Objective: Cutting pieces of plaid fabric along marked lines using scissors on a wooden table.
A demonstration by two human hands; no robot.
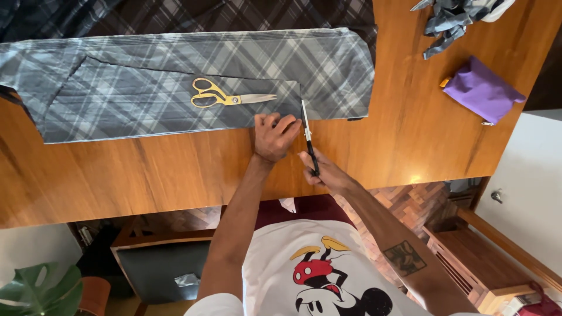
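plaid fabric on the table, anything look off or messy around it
Nothing stands out. The plaid fabric lies flat, the scissors rest closed on it, the left hand presses its edge and the right hand holds a pen. Only the fabric scraps at the table corner are bunched up.

Quick count from where I'm standing: 2 hands over the wooden table (410,117), the left hand (274,137) flat on the cloth and the right hand (325,172) around 1 black-and-white pen (308,137). There's 1 pair of yellow-handled scissors (225,96) lying on the fabric. Plaid fabric looks like 2 grey layers, 1 smaller cut piece (146,105) on top of 1 larger piece (328,58), plus 1 darker plaid cloth (234,14) behind. Then 1 purple pouch (481,89) and 1 heap of grey scraps (453,20). Down below, 1 green leaf (38,289).
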